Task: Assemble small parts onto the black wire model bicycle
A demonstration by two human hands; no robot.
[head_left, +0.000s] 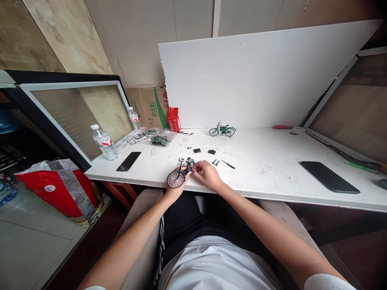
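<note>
At the front edge of the white table, lower centre of the frame, the black model bicycle seems to need firm support from below and only light fingertip pressure at its right-hand end. The left hand grasps the bicycle from beneath; the right hand bends inward, thumb and forefinger close together at that end, though I cannot tell whether they pinch anything, with small black parts lying beyond.
</note>
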